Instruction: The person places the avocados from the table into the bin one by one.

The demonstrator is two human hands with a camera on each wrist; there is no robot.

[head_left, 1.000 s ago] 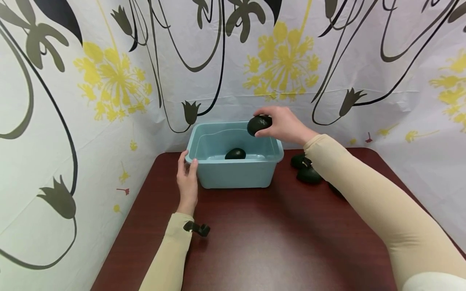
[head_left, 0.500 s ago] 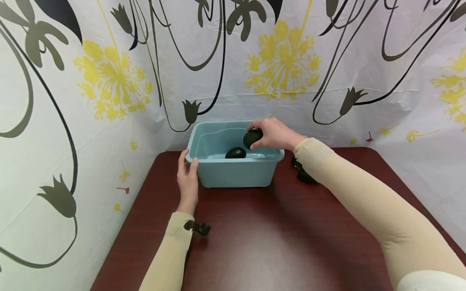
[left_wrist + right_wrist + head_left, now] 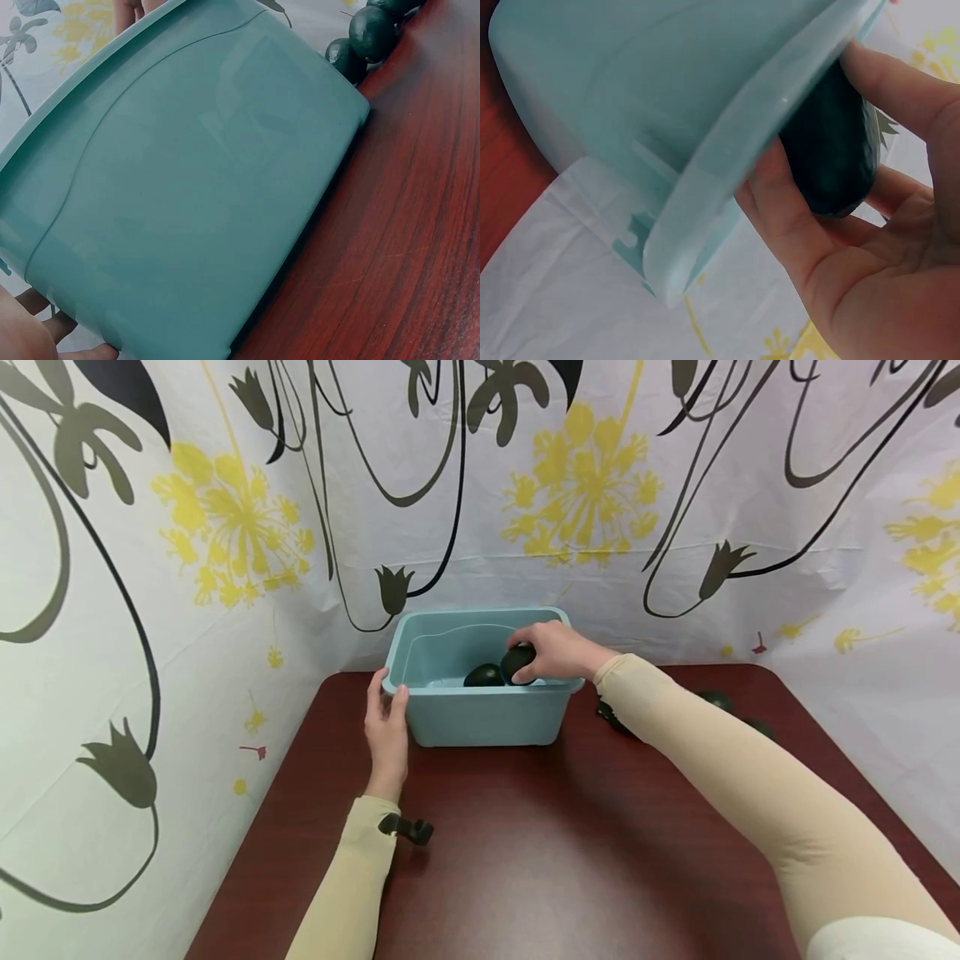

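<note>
A light blue plastic bin (image 3: 487, 720) stands at the back of the table. My left hand (image 3: 386, 739) holds its front left corner, thumb toward the front and fingers along the left side. Inside the bin, a dark green avocado (image 3: 482, 676) lies on the floor. My right hand (image 3: 561, 650) reaches over the bin's right side and grips a second avocado (image 3: 516, 665) between thumb and fingers, beside the first one in the head view. From the right wrist, this held avocado (image 3: 836, 146) is partly covered by the bin's rim (image 3: 727, 150).
Several more avocados (image 3: 373, 34) lie on the dark red table (image 3: 480, 843) right of the bin, partly hidden by my right sleeve (image 3: 697, 743) in the head view. A white cloth with plant prints (image 3: 480, 527) hangs close behind the bin. A black strap (image 3: 405, 828) is on my left wrist.
My right hand has moved down and slightly left with its avocado, from above the bin's right rim to inside it. The left hand and bin have stayed put.
</note>
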